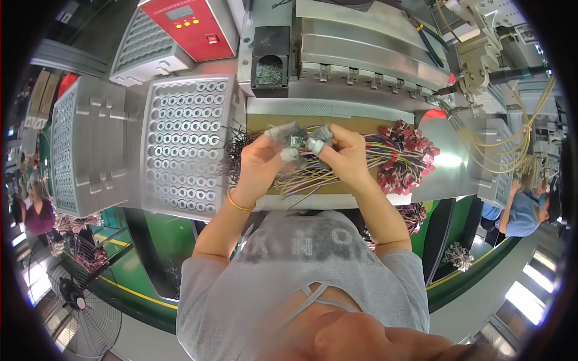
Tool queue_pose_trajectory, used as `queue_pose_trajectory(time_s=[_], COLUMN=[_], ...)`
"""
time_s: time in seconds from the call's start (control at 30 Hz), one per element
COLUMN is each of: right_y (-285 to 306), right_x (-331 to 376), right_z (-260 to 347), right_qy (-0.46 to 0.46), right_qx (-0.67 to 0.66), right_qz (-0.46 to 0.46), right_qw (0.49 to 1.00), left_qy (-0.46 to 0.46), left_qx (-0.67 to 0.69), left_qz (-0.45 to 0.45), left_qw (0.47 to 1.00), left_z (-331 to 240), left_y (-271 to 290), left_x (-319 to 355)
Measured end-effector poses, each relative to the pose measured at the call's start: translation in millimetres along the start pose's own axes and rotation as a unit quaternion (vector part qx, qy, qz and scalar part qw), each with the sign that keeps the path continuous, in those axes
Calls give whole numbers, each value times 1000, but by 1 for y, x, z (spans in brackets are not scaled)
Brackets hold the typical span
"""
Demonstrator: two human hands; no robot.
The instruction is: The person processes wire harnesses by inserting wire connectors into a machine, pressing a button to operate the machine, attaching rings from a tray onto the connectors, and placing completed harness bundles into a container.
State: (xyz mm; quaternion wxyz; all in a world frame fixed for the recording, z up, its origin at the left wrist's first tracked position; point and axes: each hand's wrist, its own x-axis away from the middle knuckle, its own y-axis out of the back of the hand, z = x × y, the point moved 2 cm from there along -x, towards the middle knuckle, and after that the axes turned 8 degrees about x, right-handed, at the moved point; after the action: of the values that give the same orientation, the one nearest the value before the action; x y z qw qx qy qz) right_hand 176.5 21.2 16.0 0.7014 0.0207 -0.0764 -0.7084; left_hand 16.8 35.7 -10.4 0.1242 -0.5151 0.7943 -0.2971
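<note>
Both of my hands meet over a bundle of thin multicoloured wires (310, 177), with grey and white coverings on the fingertips. My left hand (260, 159), slightly blurred, is closed in a pinch beside a small pale and dark part (296, 141). From the other side, my right hand (344, 155) pinches with thumb and forefinger close to the same part. What exactly each hand grips is too small and too covered by the fingers to name. Red connectors (409, 156) cluster at the bundle's right end; dark loose wire ends (236, 150) spread at its left.
Left of the wires lies a white tray (147, 132) holding rows of ring-shaped parts. Behind stand a red control box (195, 27), a black box (271, 45) with an opening, and a metal fixture (367, 45). Pliers (430, 45) rest at back right, near yellowish tubes (524, 123).
</note>
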Motion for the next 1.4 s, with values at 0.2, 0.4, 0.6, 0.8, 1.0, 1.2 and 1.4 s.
queue_pose_trajectory(time_s=[0.2,0.4,0.6,0.8,1.0,1.2,1.4], right_y=[5,9,10,12,47,175,187], right_x=[1,2,7,9,14,9,-9], right_z=[0,8,18,-5,-3,-54,-71], right_qy=[54,114,185,57,-34,48,-4], right_qx=[71,131,205,103,39,-101,-172], right_qz=[-6,-32,-16,-4,-43,-474,-466], right_qw=[996,984,961,993,998,874,868], left_qy=[-16,-142,-131,20,84,-30,-18], left_qx=[-26,-203,-149,41,78,-460,-416], left_qz=[27,35,25,-40,66,149,104], left_qw=[999,968,980,998,991,875,903], left_z=[-3,-3,-2,6,37,75,58], left_y=[-7,-14,-21,-25,-37,-1,-9], left_x=[2,2,-2,-13,-24,-38,-42])
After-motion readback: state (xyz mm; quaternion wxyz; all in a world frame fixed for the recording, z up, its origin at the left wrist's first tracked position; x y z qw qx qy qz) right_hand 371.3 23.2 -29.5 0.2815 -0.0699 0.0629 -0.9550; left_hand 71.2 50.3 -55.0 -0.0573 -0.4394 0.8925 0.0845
